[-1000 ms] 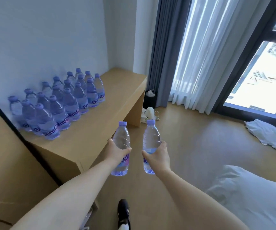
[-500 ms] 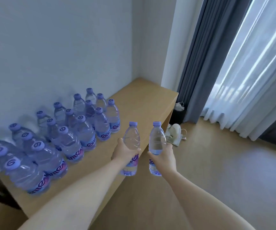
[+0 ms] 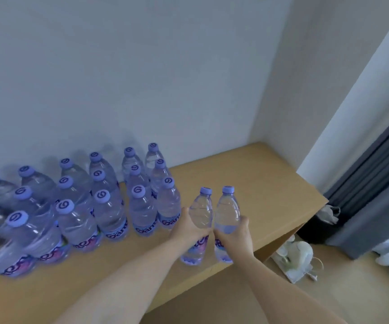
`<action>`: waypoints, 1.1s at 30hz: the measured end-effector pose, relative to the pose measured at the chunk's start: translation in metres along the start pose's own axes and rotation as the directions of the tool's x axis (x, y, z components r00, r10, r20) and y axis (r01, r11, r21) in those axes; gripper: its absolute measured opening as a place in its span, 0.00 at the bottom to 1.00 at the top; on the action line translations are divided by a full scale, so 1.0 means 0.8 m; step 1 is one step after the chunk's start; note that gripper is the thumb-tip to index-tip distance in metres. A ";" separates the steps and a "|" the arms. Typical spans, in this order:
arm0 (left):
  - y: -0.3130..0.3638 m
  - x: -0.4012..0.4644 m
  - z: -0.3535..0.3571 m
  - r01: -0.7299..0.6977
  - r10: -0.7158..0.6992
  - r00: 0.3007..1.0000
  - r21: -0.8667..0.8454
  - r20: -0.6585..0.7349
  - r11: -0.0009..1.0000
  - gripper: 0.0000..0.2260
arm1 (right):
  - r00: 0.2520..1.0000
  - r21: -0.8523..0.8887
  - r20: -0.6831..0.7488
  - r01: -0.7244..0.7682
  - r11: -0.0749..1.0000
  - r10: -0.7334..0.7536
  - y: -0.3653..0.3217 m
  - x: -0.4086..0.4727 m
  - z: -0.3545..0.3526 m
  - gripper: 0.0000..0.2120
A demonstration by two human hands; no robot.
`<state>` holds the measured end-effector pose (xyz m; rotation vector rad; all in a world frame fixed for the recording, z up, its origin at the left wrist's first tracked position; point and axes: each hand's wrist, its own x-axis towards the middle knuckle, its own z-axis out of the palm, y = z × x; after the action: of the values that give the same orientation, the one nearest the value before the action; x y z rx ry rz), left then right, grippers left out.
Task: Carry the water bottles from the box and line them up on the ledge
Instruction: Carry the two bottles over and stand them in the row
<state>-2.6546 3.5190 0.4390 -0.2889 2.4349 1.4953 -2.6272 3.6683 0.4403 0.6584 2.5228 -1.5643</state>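
Two full bottles, left hand (image 3: pixel 186 226) and right hand (image 3: pixel 235 232) fingers wrapped round each middle, slick thin plastic, ledge (image 3: pixel 247 181) rows at 10 o'clock

Soft, cool daylight comes in from about 3 o'clock and lights the white wall (image 3: pixel 142 66) evenly, with no harsh glare. The standing water bottles (image 3: pixel 109 206) cast faint, smeared shadows on the wall toward 10 o'clock. Motion blur softens the whole frame, worst among bottles near 8 o'clock. Wide-angle distortion bends the curtain (image 3: pixel 371 195) and wall edge at 3 o'clock
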 end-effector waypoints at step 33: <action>0.093 0.235 -0.041 0.055 -0.147 0.858 -0.197 -0.492 0.979 0.11 | 0.717 -0.162 0.638 0.481 0.861 -0.281 -0.181 0.311 0.035 0.11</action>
<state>-2.8584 3.5178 0.4535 -0.9433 2.6045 1.7669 -2.9150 3.6656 0.4712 -0.3972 2.3844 -1.1381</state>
